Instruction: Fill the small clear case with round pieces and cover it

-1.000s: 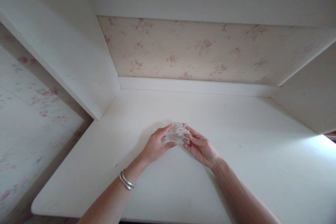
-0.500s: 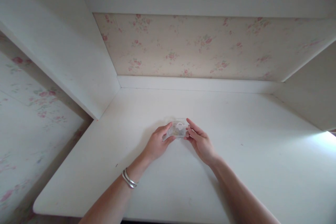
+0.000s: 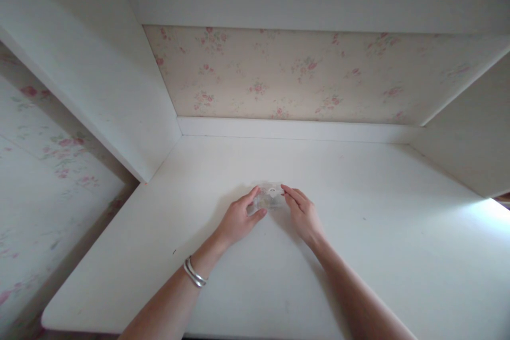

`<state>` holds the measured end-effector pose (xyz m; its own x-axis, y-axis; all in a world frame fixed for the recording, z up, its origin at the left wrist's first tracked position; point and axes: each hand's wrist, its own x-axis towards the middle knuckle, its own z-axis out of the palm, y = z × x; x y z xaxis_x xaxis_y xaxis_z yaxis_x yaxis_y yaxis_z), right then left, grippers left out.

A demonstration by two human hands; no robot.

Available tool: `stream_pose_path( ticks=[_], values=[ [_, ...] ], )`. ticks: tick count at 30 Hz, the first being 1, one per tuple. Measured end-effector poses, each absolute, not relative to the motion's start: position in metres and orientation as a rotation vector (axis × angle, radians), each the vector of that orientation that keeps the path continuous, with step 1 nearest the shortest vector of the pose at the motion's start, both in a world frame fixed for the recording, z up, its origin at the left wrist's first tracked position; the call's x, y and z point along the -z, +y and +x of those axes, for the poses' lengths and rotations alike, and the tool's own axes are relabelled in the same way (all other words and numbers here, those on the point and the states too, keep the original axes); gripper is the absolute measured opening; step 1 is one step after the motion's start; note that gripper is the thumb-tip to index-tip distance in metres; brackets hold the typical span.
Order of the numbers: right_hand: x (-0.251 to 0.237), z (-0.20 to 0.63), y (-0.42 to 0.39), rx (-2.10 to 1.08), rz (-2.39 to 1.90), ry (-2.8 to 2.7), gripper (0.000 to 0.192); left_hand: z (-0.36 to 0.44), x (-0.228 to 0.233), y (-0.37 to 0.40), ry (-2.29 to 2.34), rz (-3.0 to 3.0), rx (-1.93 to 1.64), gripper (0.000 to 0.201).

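A small clear plastic box (image 3: 270, 201) sits between my hands over the white desk top; a white piece shows near its upper middle, and what lies inside is too blurred to name. My left hand (image 3: 240, 217) grips the box's left end, thumb along the near side and fingers at the far side. At the right end, my right hand (image 3: 303, 215) has its fingers drawn together in a pinch on the box's upper right edge. Whether the lid is raised I cannot tell.
The white desk top (image 3: 223, 164) has a low back ledge (image 3: 295, 128) and a white side panel (image 3: 119, 90) at the left. Flowered wallpaper (image 3: 239, 74) covers the wall behind. A small dark speck (image 3: 174, 251) lies left of my left forearm.
The fingers of my right hand have closed together and shifted to the box's upper right edge. My left hand keeps its hold. The view has shifted slightly.
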<state>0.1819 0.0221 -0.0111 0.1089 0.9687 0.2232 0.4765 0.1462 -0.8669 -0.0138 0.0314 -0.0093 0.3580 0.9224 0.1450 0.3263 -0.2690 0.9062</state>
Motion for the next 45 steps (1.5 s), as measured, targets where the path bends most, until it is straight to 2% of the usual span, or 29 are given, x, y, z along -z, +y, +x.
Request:
stream_pose_path(
  ticks=[5,19,25,30,37,45],
  values=[
    [0.015,0.177,0.022,-0.508,-1.517,-1.615,0.035,-0.015,0.013,0.032,1.146,1.779,-0.854,0.065],
    [0.022,0.174,0.022,-0.478,-1.544,-1.733,0.037,-0.015,0.022,0.035,1.105,1.737,-0.896,0.065],
    [0.025,0.178,0.025,-0.523,-1.543,-1.710,0.036,-0.015,0.023,0.036,1.106,1.743,-0.906,0.060],
    [0.024,0.180,0.024,-0.568,-1.528,-1.643,0.033,-0.016,0.027,0.037,1.092,1.794,-0.931,0.064],
    [0.020,0.179,0.022,-0.734,-1.567,-1.542,0.038,-0.016,0.029,0.037,1.097,1.813,-0.951,0.061],
    [0.018,0.178,0.019,-0.701,-1.466,-1.541,0.031,-0.017,0.032,0.038,1.067,1.672,-0.922,0.063]
  ],
)
